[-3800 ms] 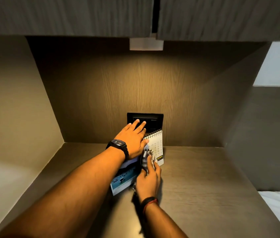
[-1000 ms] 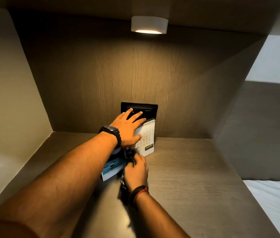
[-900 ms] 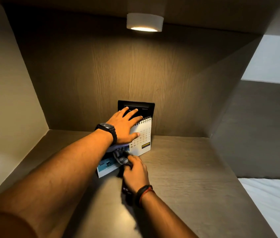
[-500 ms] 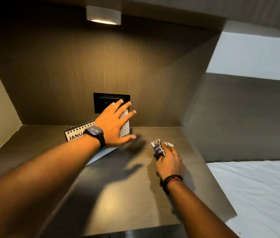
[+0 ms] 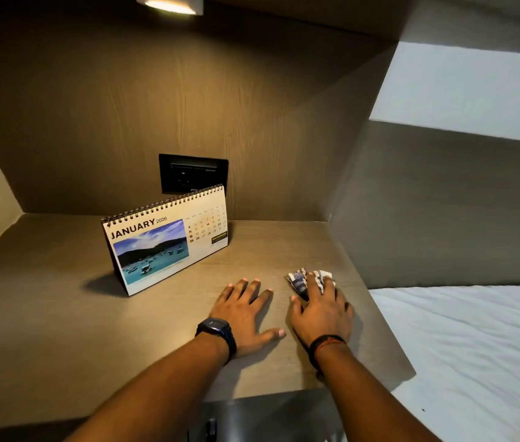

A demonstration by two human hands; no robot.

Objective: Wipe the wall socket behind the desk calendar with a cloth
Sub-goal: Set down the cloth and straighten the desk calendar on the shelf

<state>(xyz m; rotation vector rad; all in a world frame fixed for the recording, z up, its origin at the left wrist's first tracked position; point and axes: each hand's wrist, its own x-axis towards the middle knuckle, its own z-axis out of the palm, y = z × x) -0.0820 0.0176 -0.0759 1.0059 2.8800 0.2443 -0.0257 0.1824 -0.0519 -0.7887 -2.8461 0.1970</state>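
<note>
In the wood-panelled alcove, seen from the head camera:
Back wall (image 5: 124, 100): dark wood grain, lit from above by a lamp (image 5: 169, 4) at the top edge.
Table (image 5: 60, 330): brown wood-grain top that fills the alcove floor; it carries the calendar, the cloth and both hands.
Bed (image 5: 475, 362): white sheet, to the right of the table and lower than it.
Desk calendar (image 5: 162, 244): upright tent form with spiral binding on top, page reading JANUARY 2026 with a sea photograph; it stands near the back of the table, turned at an angle, its right end in front of the socket's lower edge.
Wall socket (image 5: 193, 175): black rectangular plate set in the back wall just above the table, mostly uncovered above the calendar.
Left hand (image 5: 245, 317): palm down, flat on the table, fingers (image 5: 239, 288) spread apart and holding nothing; a dark watch (image 5: 215, 328) sits on the wrist.
Right hand (image 5: 322, 314): palm down beside the left, fingers resting on top of the cloth and pressing it to the table; a band (image 5: 327, 342) circles the wrist.
Cloth (image 5: 300, 279): small, crumpled, patterned blue and white, on the table's right side, well apart from the socket.
</note>
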